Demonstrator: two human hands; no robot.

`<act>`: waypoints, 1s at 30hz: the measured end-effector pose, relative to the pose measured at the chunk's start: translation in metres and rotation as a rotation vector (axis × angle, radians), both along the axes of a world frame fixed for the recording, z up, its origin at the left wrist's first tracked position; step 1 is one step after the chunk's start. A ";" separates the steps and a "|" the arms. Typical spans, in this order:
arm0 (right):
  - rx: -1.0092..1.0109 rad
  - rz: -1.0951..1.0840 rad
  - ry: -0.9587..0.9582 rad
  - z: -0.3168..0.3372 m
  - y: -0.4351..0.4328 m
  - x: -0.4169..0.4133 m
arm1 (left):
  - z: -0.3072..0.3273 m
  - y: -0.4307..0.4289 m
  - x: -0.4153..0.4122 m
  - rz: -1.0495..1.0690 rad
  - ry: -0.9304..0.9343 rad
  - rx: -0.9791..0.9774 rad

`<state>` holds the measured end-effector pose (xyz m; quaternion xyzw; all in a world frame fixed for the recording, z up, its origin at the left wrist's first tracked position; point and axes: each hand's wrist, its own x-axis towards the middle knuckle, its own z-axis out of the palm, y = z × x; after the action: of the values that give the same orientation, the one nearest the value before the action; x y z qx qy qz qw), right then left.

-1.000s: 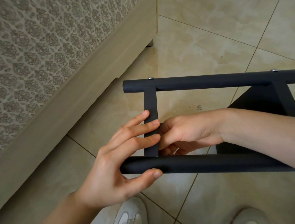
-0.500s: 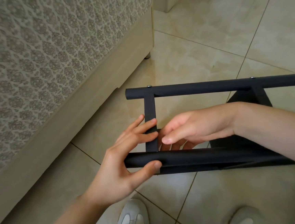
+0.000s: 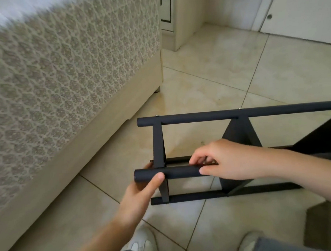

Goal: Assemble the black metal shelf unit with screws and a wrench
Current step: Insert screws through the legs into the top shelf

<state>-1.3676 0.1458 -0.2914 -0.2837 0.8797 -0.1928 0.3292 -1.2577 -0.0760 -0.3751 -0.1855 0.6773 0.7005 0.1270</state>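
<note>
Surface: tiled floor [image 3: 235, 69], glossy beige with thin grout lines; the shelf unit lies on its side on it, close in front of the person's feet.
Unit: black metal shelf unit [image 3: 239, 113], long round tubes running left to right; a flat crossbar [image 3: 158, 144] ties the far tube to the nearer ones at the left end; black panels [image 3: 239, 137] sit between the tubes further right.
Done: two bright screw heads [image 3: 156, 115] show on the far tube, one above the crossbar, one above the first panel. Frame looks largely joined.
Remaining: near-side joints are hidden, so I cannot tell whether they are fastened. Probably final tightening, then standing it upright. No tool or loose fasteners in view.
Grip, left: left hand [image 3: 139, 197] wraps the left end of the nearest tube [image 3: 180, 173], thumb across the front, fingers behind.
Grip, right: right hand [image 3: 229, 159] curls over the same tube just right of the crossbar, thumb tip on its front.
Feet: white shoes [image 3: 145, 245] just below the unit.
Left side: bed [image 3: 57, 84], patterned fabric over a pale base, blurred.
Far side: pale cabinet [image 3: 187, 13] against the wall.
</note>
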 end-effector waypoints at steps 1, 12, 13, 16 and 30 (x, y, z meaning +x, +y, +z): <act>0.015 0.006 0.046 0.002 0.004 0.003 | 0.001 0.002 0.001 0.005 -0.017 0.006; 0.071 0.027 0.236 0.011 0.014 0.011 | 0.012 0.004 -0.004 -0.022 -0.003 0.095; 0.078 0.028 0.247 0.012 0.015 0.011 | 0.011 0.003 -0.005 -0.017 0.003 0.099; 0.099 0.006 0.269 0.015 0.017 0.011 | 0.015 0.000 -0.008 -0.007 0.010 0.092; 0.023 -0.137 0.438 0.081 0.027 -0.018 | 0.105 0.004 -0.068 0.111 0.220 -0.102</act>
<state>-1.3853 0.1724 -0.2099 -0.2548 0.9495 -0.1386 0.1198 -1.3260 -0.0718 -0.2697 -0.1511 0.7107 0.6870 0.0035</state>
